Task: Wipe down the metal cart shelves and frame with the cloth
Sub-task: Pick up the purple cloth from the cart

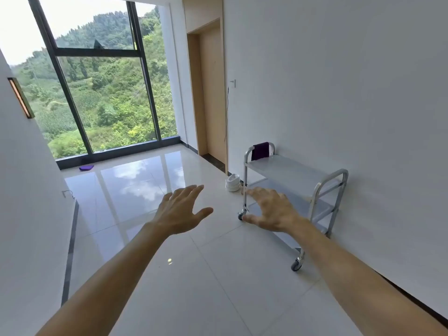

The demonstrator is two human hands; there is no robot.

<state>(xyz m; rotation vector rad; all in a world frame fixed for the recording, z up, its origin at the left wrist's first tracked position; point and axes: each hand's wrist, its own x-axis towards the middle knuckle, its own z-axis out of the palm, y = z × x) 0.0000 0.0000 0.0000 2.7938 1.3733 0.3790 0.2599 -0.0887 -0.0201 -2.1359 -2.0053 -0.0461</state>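
Observation:
A metal cart (291,174) on castors stands against the right wall, some way ahead of me. A dark purple cloth (260,151) hangs over its far handle. Both my arms are stretched out in front of me. My left hand (180,210) hovers over the floor with fingers spread, holding nothing. My right hand (272,208) is also spread and empty; it overlaps the cart's near left side in the picture but is closer to me and does not touch it.
A stack of white bowls (232,183) sits on the floor beside the cart's far end. A second purple cloth (86,168) lies by the big window (101,93). A wooden door (212,98) is past the cart. Glossy tiled floor spreads ahead.

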